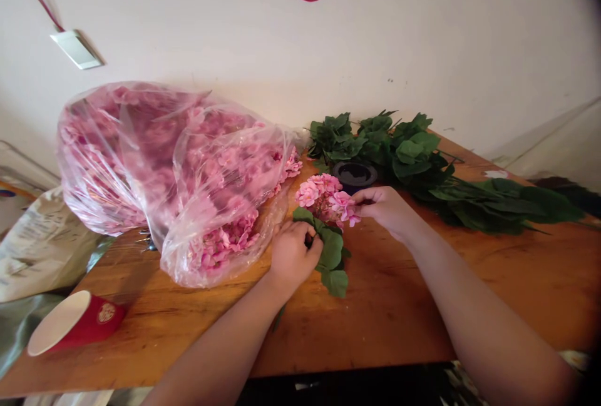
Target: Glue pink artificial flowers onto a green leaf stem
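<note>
My left hand is closed around the stem of an artificial flower sprig, just below its green leaves. The sprig's pink flower cluster stands above that hand. My right hand pinches the pink blossoms at the cluster's right side. Both hands work over a wooden table, near its middle.
A large clear plastic bag of pink flowers lies at the left. A pile of green leafy stems lies at the back right, with a dark round container in front. A red paper cup lies tipped at the front left corner.
</note>
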`<state>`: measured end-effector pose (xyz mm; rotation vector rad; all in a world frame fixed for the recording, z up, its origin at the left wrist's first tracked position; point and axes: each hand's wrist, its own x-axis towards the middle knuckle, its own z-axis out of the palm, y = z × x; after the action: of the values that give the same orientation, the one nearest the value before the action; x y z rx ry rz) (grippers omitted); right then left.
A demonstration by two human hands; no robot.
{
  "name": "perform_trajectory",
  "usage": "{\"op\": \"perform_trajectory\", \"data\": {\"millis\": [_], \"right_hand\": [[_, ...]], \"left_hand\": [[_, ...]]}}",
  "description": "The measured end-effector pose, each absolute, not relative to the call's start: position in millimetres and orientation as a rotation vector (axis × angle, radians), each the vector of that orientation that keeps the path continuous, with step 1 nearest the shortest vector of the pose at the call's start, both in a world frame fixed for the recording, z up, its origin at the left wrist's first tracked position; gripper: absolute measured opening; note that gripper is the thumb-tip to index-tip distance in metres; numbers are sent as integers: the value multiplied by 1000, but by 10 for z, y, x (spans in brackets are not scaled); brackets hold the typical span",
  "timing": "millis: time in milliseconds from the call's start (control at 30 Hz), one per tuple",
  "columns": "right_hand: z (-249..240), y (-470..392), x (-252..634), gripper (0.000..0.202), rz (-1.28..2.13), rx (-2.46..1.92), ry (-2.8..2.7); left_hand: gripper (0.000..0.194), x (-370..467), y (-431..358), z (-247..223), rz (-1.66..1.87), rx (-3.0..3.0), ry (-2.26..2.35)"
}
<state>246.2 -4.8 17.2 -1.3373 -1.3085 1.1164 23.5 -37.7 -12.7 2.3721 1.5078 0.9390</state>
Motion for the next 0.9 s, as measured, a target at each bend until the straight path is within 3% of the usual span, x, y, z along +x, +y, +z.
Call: {"op": "perform_trajectory", "data": {"millis": [900], "right_hand": [[199,-52,2549,15,1204,-1286,-1299]], "left_hand": [[4,234,-395,-90,889,2543,1397]]}}
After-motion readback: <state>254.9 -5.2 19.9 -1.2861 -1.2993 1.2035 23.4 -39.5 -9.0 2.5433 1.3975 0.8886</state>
